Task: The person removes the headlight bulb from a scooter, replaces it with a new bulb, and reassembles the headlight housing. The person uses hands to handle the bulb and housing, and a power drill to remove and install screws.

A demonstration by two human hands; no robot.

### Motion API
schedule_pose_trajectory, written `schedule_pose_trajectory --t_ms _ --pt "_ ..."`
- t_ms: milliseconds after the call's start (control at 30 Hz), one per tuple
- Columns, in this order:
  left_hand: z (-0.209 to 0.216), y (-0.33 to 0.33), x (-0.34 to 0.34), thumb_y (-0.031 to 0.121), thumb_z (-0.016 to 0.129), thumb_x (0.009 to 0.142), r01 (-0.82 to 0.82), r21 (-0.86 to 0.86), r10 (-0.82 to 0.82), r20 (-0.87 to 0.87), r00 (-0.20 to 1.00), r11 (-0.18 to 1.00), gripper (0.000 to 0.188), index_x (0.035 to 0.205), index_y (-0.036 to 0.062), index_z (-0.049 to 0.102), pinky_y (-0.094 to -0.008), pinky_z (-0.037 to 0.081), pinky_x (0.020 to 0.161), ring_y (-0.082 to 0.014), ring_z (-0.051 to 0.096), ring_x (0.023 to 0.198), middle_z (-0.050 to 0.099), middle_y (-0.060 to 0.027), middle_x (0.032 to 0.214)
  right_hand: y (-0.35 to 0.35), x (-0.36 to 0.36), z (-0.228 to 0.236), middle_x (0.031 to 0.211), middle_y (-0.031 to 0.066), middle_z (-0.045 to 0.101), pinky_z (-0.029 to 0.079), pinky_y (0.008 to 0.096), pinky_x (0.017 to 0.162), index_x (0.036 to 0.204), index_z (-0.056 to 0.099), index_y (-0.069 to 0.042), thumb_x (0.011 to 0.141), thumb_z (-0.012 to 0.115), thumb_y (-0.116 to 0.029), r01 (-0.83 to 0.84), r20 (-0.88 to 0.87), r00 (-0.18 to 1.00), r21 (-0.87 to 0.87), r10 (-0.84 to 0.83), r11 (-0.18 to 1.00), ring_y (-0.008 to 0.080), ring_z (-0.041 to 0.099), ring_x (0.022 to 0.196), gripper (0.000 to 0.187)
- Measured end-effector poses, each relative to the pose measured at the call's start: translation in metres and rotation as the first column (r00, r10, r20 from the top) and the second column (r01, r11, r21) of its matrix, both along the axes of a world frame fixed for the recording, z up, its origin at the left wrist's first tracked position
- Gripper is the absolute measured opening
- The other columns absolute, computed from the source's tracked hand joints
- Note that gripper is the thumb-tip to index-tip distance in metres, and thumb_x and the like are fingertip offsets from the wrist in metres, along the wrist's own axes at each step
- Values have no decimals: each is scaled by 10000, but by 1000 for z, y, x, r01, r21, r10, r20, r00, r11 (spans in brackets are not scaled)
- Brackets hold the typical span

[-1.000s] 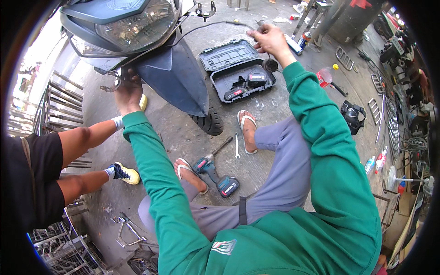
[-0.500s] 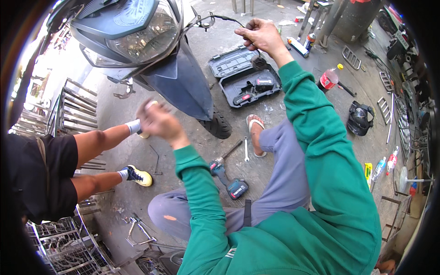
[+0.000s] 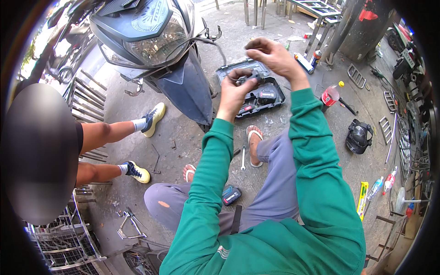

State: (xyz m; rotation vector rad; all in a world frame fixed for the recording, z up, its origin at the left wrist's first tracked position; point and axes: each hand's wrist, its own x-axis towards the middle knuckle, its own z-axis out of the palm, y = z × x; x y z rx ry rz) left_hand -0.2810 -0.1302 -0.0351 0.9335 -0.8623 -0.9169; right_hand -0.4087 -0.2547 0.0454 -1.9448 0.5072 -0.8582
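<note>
My left hand (image 3: 233, 94) is closed on a small dark part (image 3: 255, 79) in front of the scooter. A dark cable (image 3: 220, 49) runs from beside the scooter's headlight down toward that hand; where it ends is hidden. My right hand (image 3: 280, 60) is raised just above and right of the part, with fingers curved, thumb apart from them and nothing visible between. The scooter (image 3: 183, 87), with dark blue front panels and a clear headlight (image 3: 158, 43), stands ahead to the left. Beneath my hands lies an opened black tool case (image 3: 266, 109) holding a battery pack (image 3: 266, 95).
A wrench (image 3: 243, 158) and a partly hidden cordless drill (image 3: 231, 195) lie near my feet. At the left stands another person (image 3: 98, 135). To the right are a red-labelled bottle (image 3: 330, 96), a black mask (image 3: 359, 136), a spray can (image 3: 315, 58) and metal racks (image 3: 355, 75).
My left hand has moved up and right and now grips the dark part that hung on the cable below my right hand. My right hand has let go of the cable and lowered slightly.
</note>
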Motion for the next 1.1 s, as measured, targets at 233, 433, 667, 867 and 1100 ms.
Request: schedule_pose_trajectory --t_ms 233,433,667,867,1100 --pt "22 -8 30 -82 637 839 68 -487 -279 -375 884 871 437 1236 61 525 -403 523 1059 -285 646 1162 641 -178 1264 27 -12 6 1059 89 709 609 272 693 1429 490 -77 966 740 -390 -228 -71 959 381 275 896 144 710 804 612" --pt "39 -5 34 141 576 904 70 -500 -312 -419 853 863 512 1391 35 463 -463 473 1100 -316 526 1329 551 -207 1394 31 7 8 862 42 703 541 231 590 1338 547 -30 943 784 -261 -93 26 996 203 89 975 93 645 644 516" --pt "54 15 53 109 547 987 155 -262 -255 -407 877 953 464 1429 -7 467 -468 563 1003 -358 634 1204 592 -212 1349 29 3 10 1255 51 648 562 296 907 1377 594 -47 886 720 -22 -219 173 961 10 214 976 140 620 1092 507" --pt "59 12 52 -33 595 987 3 -238 -104 -412 905 971 373 1356 -53 549 -391 605 1003 -285 690 1144 648 -205 1272 32 13 13 1348 71 620 524 321 1018 1394 594 -36 880 687 57 -239 217 947 -17 237 971 195 582 1269 531" --pt "57 10 59 -18 587 993 -28 -248 -50 -305 951 968 388 1375 -70 538 -369 590 1017 -293 679 1167 642 -215 1286 40 23 14 1303 143 636 605 361 881 1384 589 -5 921 751 -121 -143 238 967 198 94 970 210 656 1137 504"
